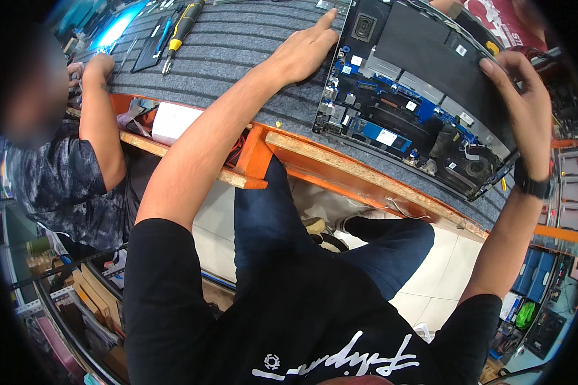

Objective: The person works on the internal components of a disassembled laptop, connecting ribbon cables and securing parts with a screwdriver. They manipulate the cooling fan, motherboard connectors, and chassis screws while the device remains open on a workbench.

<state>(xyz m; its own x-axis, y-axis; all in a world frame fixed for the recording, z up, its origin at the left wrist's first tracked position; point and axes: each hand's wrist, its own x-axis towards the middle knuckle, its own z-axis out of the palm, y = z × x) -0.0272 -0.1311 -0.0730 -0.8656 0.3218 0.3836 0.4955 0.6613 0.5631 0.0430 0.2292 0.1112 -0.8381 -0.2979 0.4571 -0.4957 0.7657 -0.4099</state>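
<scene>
An opened laptop (392, 109) lies on the ribbed grey mat, its black battery and blue circuit boards exposed. My left hand (305, 51) is beside its left edge, index finger stretched toward small metal pieces (332, 5) at the top, the other fingers bent, holding nothing that I can see. My right hand (519, 96) grips the laptop's right edge, thumb on top and fingers bent round the side.
A yellow-and-black screwdriver (182, 32) and a dark slab (146, 45) lie left on the mat. A co-worker (64, 173) works at my left; another person (520, 19) is across the bench. The orange bench edge (372, 186) runs above my legs; crowded shelves (77, 308) stand lower left.
</scene>
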